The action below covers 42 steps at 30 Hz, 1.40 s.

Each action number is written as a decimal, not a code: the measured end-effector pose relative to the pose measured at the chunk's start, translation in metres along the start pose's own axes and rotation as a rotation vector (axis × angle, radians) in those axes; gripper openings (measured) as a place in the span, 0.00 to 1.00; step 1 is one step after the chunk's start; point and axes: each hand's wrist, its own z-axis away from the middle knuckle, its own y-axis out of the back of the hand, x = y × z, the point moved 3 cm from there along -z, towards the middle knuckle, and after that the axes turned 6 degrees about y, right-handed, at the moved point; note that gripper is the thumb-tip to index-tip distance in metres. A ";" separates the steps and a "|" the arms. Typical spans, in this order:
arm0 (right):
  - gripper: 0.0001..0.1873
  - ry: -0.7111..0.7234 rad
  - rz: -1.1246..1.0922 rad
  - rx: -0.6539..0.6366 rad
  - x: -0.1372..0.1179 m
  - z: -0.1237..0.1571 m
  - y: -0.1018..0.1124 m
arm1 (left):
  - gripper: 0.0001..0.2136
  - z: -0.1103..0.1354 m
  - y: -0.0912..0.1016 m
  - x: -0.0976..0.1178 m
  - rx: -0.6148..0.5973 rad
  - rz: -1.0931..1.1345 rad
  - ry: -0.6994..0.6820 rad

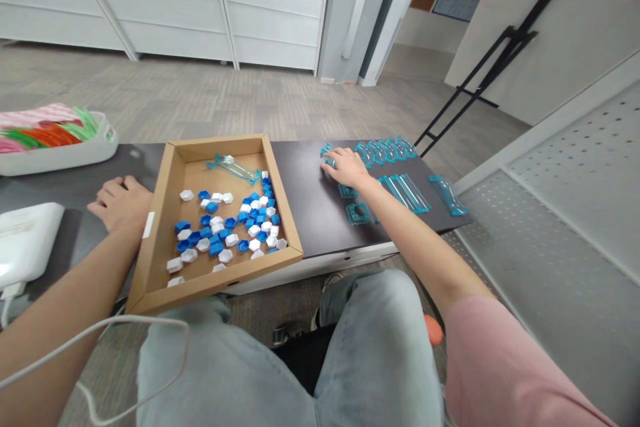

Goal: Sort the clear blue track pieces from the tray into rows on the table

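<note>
My right hand reaches across the dark table and rests palm down, fingers curled over a clear blue plastic piece at the left end of a row of such pieces. My left hand lies on the table just left of a shallow cardboard tray, fingers loosely bent, holding nothing I can see. The tray holds several small blue and white hexagonal pieces and one clear blue tool-shaped piece.
More clear blue parts lie right of my right hand, one curved piece near the table's right edge. A white basket of coloured strips stands far left, a white device with a cable nearer. A black stand leans behind.
</note>
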 end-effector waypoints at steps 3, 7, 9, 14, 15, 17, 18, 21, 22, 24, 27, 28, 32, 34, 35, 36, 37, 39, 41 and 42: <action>0.29 0.024 0.026 -0.039 -0.001 0.002 -0.002 | 0.42 -0.004 -0.003 -0.002 -0.013 -0.018 0.023; 0.29 -0.001 0.044 -0.047 0.007 0.007 -0.003 | 0.42 -0.011 -0.009 -0.008 -0.008 -0.038 0.018; 0.30 -0.021 0.057 -0.049 0.014 0.010 -0.003 | 0.43 -0.011 -0.011 -0.009 0.001 -0.027 -0.006; 0.33 -0.119 0.043 -0.060 0.028 0.015 0.000 | 0.44 -0.005 -0.007 -0.007 0.009 -0.043 -0.012; 0.33 -0.139 0.035 -0.066 0.030 0.015 0.001 | 0.44 -0.004 -0.006 -0.006 0.004 -0.041 -0.011; 0.34 -0.170 0.030 -0.077 0.033 0.016 0.002 | 0.45 -0.005 -0.006 -0.005 -0.014 -0.042 0.000; 0.34 -0.183 0.033 -0.079 0.034 0.016 0.002 | 0.44 -0.007 -0.007 -0.005 -0.024 -0.044 0.007; 0.35 -0.209 0.050 -0.077 0.036 0.016 0.001 | 0.43 -0.014 -0.012 -0.009 -0.026 -0.047 0.022; 0.36 -0.214 0.055 -0.075 0.037 0.016 0.001 | 0.43 -0.016 -0.013 -0.010 -0.019 -0.045 0.022; 0.39 -0.229 0.063 -0.078 0.039 0.016 0.000 | 0.41 -0.019 -0.017 -0.013 -0.016 -0.047 0.027; 0.41 -0.268 0.075 -0.107 0.040 0.017 0.000 | 0.39 -0.020 -0.018 -0.014 -0.012 -0.038 0.039; 0.41 -0.284 0.081 -0.121 0.040 0.018 0.000 | 0.38 -0.019 -0.018 -0.013 -0.008 -0.029 0.038; 0.40 -0.318 0.100 -0.137 0.037 0.022 0.004 | 0.35 -0.013 -0.011 -0.006 -0.031 -0.003 0.025; 0.40 -0.311 0.107 -0.104 0.035 0.025 0.006 | 0.34 -0.010 -0.007 -0.003 -0.060 -0.008 0.042; 0.39 -0.305 0.109 -0.079 0.033 0.027 0.007 | 0.34 -0.009 -0.006 -0.002 -0.072 -0.012 0.052; 0.39 -0.297 0.106 -0.052 0.032 0.031 0.008 | 0.34 -0.009 -0.005 -0.001 -0.076 -0.015 0.059; 0.39 -0.288 0.099 -0.023 0.031 0.035 0.009 | 0.34 -0.009 -0.005 -0.001 -0.075 -0.016 0.061; 0.38 -0.259 0.074 0.031 0.029 0.048 0.012 | 0.33 -0.010 -0.007 -0.003 -0.064 -0.016 0.053; 0.36 -0.209 0.050 0.066 0.028 0.067 0.015 | 0.33 -0.014 -0.011 -0.006 -0.053 -0.014 0.044; 0.34 -0.176 0.039 0.076 0.027 0.078 0.015 | 0.33 -0.016 -0.013 -0.008 -0.048 -0.015 0.043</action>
